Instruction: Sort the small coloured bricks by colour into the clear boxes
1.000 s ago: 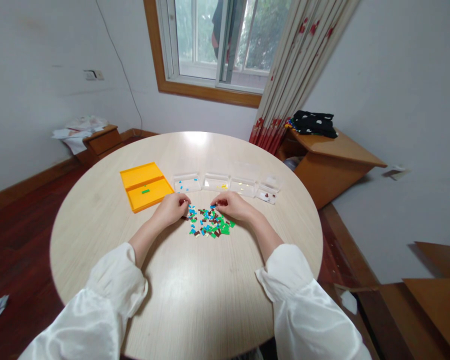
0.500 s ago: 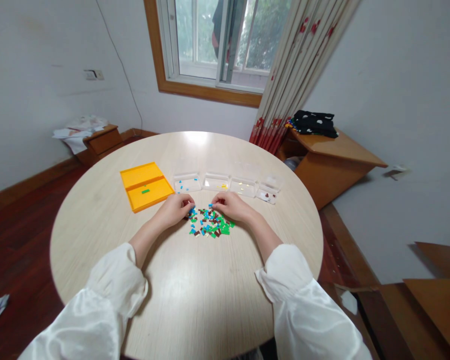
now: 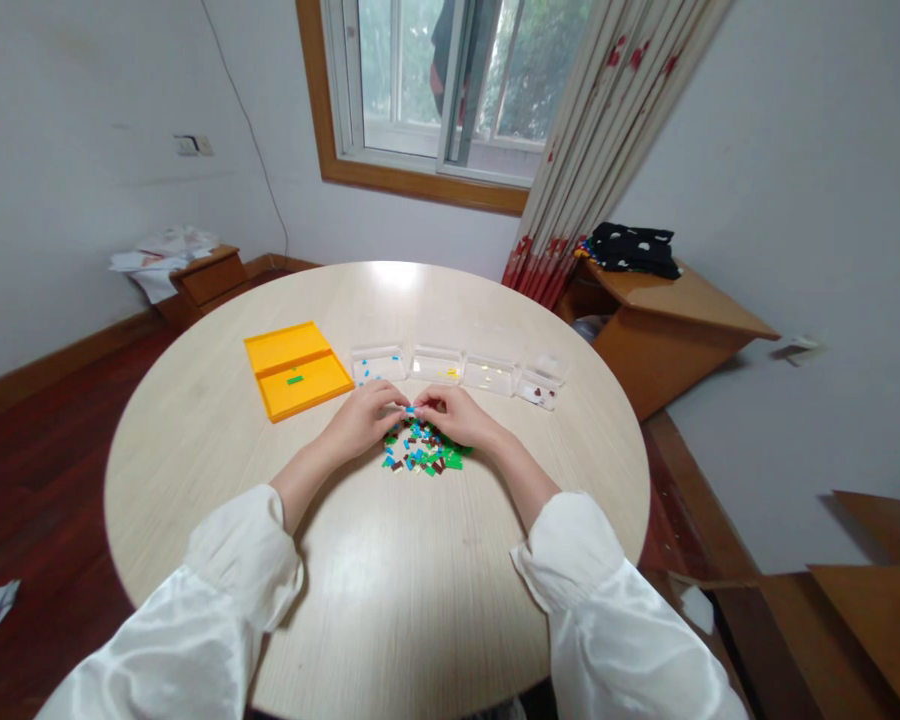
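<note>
While both wrists rest on the table [image 3: 390, 600], left hand [image 3: 365, 418] and right hand [image 3: 456, 417] fingers pinch one blue piece [image 3: 411, 410].

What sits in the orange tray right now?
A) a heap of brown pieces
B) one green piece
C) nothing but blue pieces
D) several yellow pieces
B: the orange tray left of the clear boxes holds a single green piece, while the mixed pile lies on the table under both hands.
</note>
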`<action>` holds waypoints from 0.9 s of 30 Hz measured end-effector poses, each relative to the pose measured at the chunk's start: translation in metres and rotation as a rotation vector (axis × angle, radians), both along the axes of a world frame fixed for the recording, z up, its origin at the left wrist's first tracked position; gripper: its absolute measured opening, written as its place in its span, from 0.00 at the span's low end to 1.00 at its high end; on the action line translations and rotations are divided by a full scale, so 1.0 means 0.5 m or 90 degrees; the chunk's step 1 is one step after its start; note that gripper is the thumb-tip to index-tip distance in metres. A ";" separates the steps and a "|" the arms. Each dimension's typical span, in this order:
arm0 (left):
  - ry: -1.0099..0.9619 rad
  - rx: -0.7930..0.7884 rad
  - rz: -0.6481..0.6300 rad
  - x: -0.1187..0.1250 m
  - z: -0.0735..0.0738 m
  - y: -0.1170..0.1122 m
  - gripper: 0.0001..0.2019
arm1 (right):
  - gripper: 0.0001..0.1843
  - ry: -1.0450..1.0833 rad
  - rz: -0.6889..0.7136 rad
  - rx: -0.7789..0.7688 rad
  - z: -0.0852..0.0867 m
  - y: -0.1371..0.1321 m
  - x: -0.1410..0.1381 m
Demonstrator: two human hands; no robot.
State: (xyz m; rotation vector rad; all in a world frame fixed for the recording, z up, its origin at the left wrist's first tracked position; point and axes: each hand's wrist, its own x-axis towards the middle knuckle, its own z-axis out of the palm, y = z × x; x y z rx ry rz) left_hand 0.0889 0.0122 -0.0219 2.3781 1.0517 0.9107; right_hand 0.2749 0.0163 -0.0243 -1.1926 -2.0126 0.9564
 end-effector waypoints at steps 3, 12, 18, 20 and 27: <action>-0.009 0.002 0.005 0.002 0.002 -0.001 0.05 | 0.06 0.003 -0.005 0.008 0.002 -0.001 -0.001; -0.043 0.109 0.390 -0.041 -0.014 0.039 0.07 | 0.07 -0.055 -0.048 0.101 -0.004 0.007 0.005; 0.038 0.156 0.465 -0.061 -0.022 0.057 0.08 | 0.06 -0.123 -0.018 0.131 -0.003 0.005 0.010; 0.068 0.159 0.464 -0.061 -0.023 0.060 0.08 | 0.06 -0.129 -0.026 0.146 0.000 0.004 0.011; 0.105 0.154 0.468 -0.047 -0.021 0.052 0.12 | 0.06 -0.131 -0.019 0.189 0.003 0.003 0.010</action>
